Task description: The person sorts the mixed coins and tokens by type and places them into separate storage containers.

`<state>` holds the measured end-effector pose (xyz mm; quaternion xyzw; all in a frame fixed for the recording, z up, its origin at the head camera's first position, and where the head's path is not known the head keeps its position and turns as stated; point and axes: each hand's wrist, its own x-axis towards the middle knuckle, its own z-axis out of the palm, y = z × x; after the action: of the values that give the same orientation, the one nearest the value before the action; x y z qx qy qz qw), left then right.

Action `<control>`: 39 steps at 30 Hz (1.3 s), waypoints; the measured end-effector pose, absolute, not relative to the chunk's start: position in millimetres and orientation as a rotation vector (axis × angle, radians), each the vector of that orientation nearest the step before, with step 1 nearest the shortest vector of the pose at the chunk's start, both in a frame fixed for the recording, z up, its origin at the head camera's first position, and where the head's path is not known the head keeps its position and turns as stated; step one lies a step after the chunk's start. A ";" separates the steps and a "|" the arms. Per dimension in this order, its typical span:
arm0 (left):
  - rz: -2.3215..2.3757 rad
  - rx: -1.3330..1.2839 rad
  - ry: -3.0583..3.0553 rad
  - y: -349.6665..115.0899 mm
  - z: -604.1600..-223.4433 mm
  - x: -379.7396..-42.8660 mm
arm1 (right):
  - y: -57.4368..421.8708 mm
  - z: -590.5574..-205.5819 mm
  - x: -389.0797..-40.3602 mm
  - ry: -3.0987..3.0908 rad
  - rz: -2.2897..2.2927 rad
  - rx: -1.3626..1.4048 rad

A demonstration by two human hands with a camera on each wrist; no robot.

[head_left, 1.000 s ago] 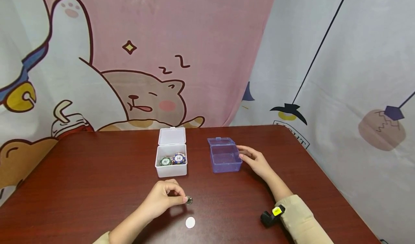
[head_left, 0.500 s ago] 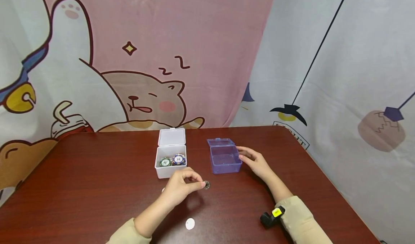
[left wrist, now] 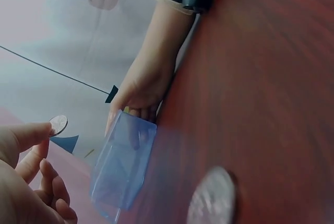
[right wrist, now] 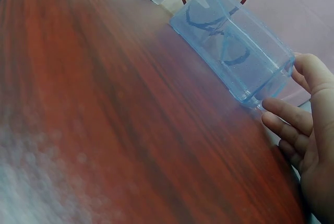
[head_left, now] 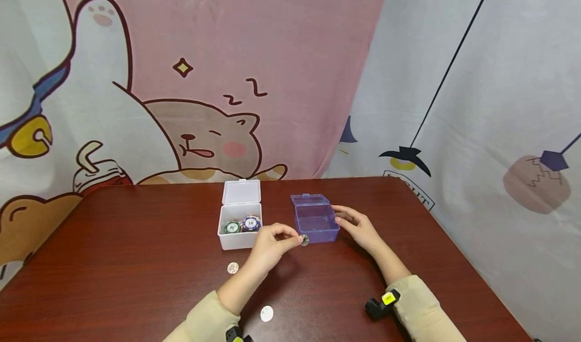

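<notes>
My left hand point(head_left: 269, 246) pinches a small silver coin point(head_left: 305, 239) between thumb and forefinger. In the head view the coin overlaps the front wall of a see-through purple-blue plastic box point(head_left: 323, 235), whose hinged lid point(head_left: 310, 200) is tipped back. From the left wrist the coin point(left wrist: 59, 124) shows near the box point(left wrist: 124, 166). My right hand point(head_left: 361, 229) rests against the box's right side, its thumb and forefinger by the rim; the right wrist view shows its other fingers point(right wrist: 287, 117) loosely extended beside the wall.
A white box point(head_left: 238, 240) with its lid back holds poker chips, a green one point(head_left: 232, 227) and a blue one point(head_left: 251, 223). Two coins lie on the dark red table point(head_left: 136, 261): one coin point(head_left: 233, 268) before the white box, another coin point(head_left: 267, 314) nearer the front.
My left hand has carried the coin forward and right, from above the front of the table to the purple-blue box's front wall. My right hand has stayed at the box.
</notes>
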<state>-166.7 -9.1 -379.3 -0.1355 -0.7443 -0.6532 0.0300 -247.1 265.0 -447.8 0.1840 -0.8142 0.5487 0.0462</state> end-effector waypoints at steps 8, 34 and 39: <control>-2.082 -0.272 -2.208 7.4 -394.0 -190.8 | 265.1 -453.0 -249.8 -2.484 1.689 0.548; -2.038 0.062 -2.175 40.5 -409.0 -232.5 | 255.0 -422.1 -231.9 -2.511 1.703 0.552; -2.002 0.063 -2.175 42.7 -410.6 -234.9 | 258.6 -429.7 -236.6 -2.499 1.703 0.566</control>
<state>-234.9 42.7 -410.6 0.0213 -0.7324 -0.6742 0.0922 -236.6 258.6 -429.7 0.1840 -0.8118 0.5532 0.0323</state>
